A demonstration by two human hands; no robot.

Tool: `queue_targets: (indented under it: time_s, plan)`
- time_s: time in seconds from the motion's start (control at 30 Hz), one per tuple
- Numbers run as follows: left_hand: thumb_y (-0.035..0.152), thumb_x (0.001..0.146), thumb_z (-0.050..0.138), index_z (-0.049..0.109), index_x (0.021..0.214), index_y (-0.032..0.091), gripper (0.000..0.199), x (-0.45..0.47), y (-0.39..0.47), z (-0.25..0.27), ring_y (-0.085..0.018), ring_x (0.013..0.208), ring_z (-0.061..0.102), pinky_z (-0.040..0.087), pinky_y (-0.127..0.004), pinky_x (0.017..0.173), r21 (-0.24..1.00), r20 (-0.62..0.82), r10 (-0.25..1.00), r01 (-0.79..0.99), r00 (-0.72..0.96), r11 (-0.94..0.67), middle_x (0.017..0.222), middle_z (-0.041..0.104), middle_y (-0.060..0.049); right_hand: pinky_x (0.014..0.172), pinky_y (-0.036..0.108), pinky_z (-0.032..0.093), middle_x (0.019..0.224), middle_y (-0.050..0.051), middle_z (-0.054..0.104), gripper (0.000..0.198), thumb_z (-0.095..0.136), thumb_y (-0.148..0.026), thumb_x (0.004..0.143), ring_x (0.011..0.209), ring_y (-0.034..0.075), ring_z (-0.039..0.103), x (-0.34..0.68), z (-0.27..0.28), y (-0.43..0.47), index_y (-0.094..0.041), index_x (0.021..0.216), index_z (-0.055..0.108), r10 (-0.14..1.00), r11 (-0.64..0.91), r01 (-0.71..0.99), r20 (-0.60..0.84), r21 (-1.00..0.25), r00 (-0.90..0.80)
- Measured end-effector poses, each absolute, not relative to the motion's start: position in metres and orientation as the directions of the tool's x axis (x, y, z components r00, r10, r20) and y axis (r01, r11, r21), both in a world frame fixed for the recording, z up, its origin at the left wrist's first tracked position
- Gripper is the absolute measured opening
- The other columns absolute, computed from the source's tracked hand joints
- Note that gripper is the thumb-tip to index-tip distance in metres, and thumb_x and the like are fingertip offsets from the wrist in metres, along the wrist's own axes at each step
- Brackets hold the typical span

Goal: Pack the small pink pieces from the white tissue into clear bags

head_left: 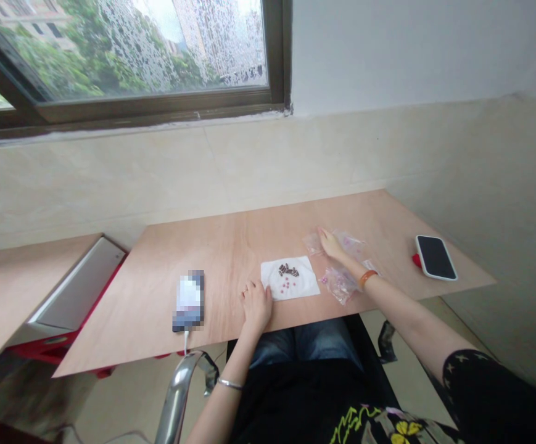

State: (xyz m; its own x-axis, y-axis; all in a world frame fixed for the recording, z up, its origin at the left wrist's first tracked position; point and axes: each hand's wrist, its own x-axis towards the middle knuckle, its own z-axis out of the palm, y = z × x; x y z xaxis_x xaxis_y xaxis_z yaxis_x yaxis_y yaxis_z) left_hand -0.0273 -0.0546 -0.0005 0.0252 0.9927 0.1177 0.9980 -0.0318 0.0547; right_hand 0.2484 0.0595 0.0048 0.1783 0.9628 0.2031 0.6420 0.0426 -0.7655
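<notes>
My left hand [256, 303] lies on the table at the left edge of a white paper sheet [308, 287], its fingers loosely spread and holding nothing. On that sheet sit several small dark cylindrical pieces [288, 270], and below them several tiny pink beads [287, 284]. Beyond the sheet's upper right corner, my right hand [332, 245] has its fingers closed at the edge of a small clear plastic bag [313, 243]. More clear bags with pink bits are around my right forearm: one bag [340, 285] nearer me, another bag [351, 242] farther back.
A phone with a blurred screen [189, 299] lies to the left, a white cable [185, 341] running off the table's front edge. At the right, a white-framed phone [437, 258] rests by a red object [416, 260]. A metal chair arm [177, 394] stands below the table [221, 246].
</notes>
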Motion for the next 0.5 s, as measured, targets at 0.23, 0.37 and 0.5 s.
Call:
queue_targets:
  time_s: [0.23, 0.37, 0.5]
  plan:
    - [0.033, 0.092, 0.034, 0.057, 0.092, 0.013, 0.030, -0.020, -0.054, 0.008, -0.027, 0.091, 0.053, 0.037, -0.040, 0.080, 0.172, 0.163, 0.986, 0.983, 0.031, -0.060, 0.100, 0.055, -0.015, 0.089, 0.035, 0.048, 0.110, 0.018, 0.065, 0.030, 0.046, -0.016, 0.083, 0.099, 0.023, 0.063, 0.299, 0.013, 0.055, -0.010, 0.107, 0.063, 0.977, -0.037, 0.631, 0.105, -0.775, 0.187]
    - [0.032, 0.091, 0.037, 0.056, 0.090, 0.015, 0.025, -0.011, -0.056, 0.015, -0.026, 0.091, 0.052, 0.036, -0.039, 0.080, 0.257, 0.196, 0.978, 0.959, 0.067, -0.117, 0.098, 0.053, -0.012, 0.082, 0.032, 0.050, 0.099, 0.012, 0.069, 0.022, 0.054, -0.014, 0.076, 0.090, 0.020, 0.064, 0.302, 0.010, 0.045, -0.012, 0.095, 0.066, 0.993, -0.017, 0.649, 0.062, -0.760, 0.098]
    - [0.029, 0.090, 0.040, 0.054, 0.087, 0.017, 0.019, -0.005, -0.060, 0.022, -0.024, 0.090, 0.052, 0.035, -0.039, 0.080, 0.329, 0.253, 0.963, 0.928, 0.091, -0.174, 0.096, 0.052, -0.010, 0.068, 0.026, 0.050, 0.075, 0.006, 0.069, 0.009, 0.066, -0.018, 0.069, 0.072, 0.017, 0.063, 0.297, 0.010, 0.038, -0.013, 0.075, 0.066, 1.000, -0.005, 0.686, 0.001, -0.728, 0.009]
